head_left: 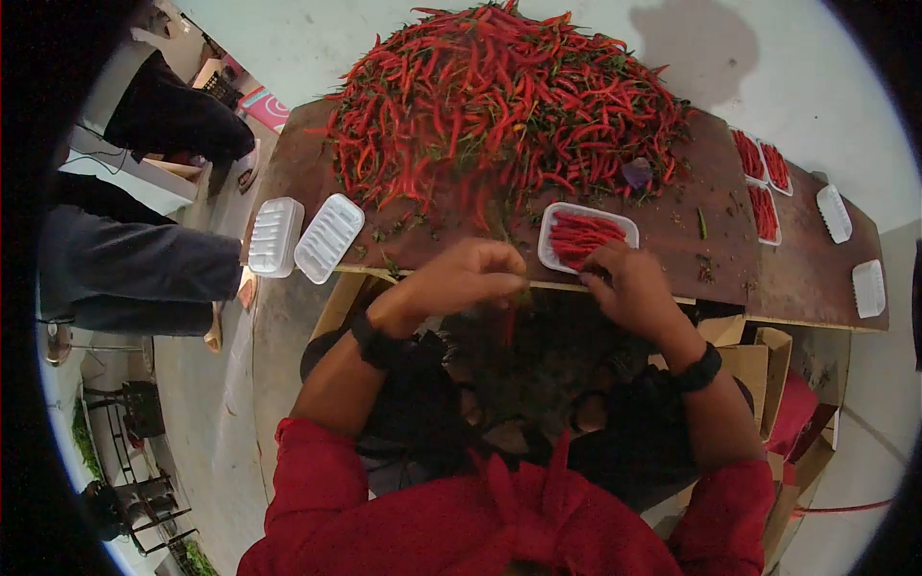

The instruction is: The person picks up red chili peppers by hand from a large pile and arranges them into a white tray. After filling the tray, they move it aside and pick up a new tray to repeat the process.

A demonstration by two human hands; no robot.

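Note:
My left hand (466,276) hovers at the table's front edge with its fingers curled inward. A blurred red streak (509,324) shows just below its fingertips, too smeared to name. At the right side of a white foam tray (630,227), my right hand (632,288) is closed, its fingertips against the red chili peppers (581,234) lined up inside. Whether it pinches one of them is hidden. Behind both hands rises a large heap of red chili peppers (567,106) with green stems, partly blurred in the middle.
Stacked white foam trays (275,238) and a single tray (329,238) lie at the left. Filled trays (764,213) and two more white trays (835,213) are on the right. Cardboard boxes (773,370) stand below the brown table (663,245). Another person's legs (144,274) show at left.

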